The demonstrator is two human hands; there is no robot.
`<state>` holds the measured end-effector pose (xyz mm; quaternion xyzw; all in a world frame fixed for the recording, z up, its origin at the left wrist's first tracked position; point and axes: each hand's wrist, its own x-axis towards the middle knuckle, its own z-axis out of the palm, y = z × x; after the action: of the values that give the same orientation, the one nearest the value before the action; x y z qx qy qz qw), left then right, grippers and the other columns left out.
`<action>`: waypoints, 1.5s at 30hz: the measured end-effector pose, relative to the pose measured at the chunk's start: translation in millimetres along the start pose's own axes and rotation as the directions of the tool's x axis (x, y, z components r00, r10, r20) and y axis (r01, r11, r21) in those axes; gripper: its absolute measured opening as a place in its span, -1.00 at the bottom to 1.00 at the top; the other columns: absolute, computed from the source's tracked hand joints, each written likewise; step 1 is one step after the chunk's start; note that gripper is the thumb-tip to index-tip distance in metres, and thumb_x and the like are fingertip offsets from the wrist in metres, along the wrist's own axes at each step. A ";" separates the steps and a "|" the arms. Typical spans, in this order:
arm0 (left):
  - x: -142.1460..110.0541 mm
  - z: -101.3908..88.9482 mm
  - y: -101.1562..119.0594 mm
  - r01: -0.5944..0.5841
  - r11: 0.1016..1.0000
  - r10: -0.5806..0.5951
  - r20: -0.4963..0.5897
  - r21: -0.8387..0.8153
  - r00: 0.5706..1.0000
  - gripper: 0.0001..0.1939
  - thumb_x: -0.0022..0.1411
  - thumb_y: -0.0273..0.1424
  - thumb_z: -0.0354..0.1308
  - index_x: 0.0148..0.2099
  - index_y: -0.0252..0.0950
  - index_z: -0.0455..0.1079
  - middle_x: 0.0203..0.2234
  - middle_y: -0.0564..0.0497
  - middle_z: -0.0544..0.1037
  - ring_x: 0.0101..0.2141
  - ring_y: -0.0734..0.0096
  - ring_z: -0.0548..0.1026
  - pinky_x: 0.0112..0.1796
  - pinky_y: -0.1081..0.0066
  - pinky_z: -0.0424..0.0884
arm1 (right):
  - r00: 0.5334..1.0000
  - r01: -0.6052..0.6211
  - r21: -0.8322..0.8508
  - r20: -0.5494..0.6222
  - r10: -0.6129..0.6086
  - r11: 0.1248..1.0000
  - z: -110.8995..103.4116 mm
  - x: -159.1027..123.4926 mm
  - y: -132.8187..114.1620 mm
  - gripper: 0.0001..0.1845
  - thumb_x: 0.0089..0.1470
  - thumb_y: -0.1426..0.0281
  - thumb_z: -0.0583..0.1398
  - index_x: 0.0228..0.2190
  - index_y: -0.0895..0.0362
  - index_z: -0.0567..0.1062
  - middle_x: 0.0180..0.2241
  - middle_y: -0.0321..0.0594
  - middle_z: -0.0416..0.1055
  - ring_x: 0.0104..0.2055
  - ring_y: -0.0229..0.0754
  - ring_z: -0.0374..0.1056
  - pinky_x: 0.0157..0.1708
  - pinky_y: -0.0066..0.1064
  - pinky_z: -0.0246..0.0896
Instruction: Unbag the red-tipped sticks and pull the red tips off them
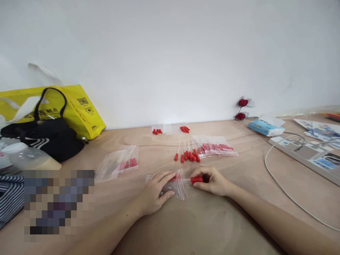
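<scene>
Thumb and fingers of my left hand (157, 191) hold a small clear zip bag (180, 191) with a red-edged mouth that faces right. Some red shows inside the bag beside those fingers. In my right hand (212, 180) are glass droppers, gripped by their red rubber bulbs (196, 179); their thin clear stems point left into the bag's mouth. Just beyond my hands lies a loose group of droppers with red bulbs (190, 156), bulbs toward me. A filled zip bag of red-bulbed droppers (216, 148) touches that group on its right.
Another bag of droppers (127, 164) lies left, and more bagged red bulbs (157, 131) rest by the wall. A yellow bag (85, 117), black cap (55, 138) and bottle (34, 159) stand left. At right are a tissue pack (265, 127), power strip (305, 156) and white cable (278, 184).
</scene>
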<state>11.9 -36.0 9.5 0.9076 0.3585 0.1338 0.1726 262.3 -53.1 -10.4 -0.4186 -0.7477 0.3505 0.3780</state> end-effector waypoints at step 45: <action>-2.7 -3.2 0.3 -0.021 1.000 0.021 0.002 0.018 1.000 -0.56 0.18 -0.24 -0.03 0.09 -0.24 0.17 0.04 -0.10 0.29 0.04 0.23 0.23 0.03 0.15 0.17 | 1.000 -0.004 -0.861 -0.006 -0.004 0.509 39.6 87.3 -16.6 -0.79 0.02 0.39 0.06 -0.30 0.17 0.41 -0.19 -0.05 0.28 -0.14 -0.05 0.18 -0.22 -0.26 0.07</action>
<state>9.0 -37.4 12.2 0.9130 0.3501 0.1314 0.1632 190.6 9.7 8.7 -0.5522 -0.8217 -0.0677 0.1235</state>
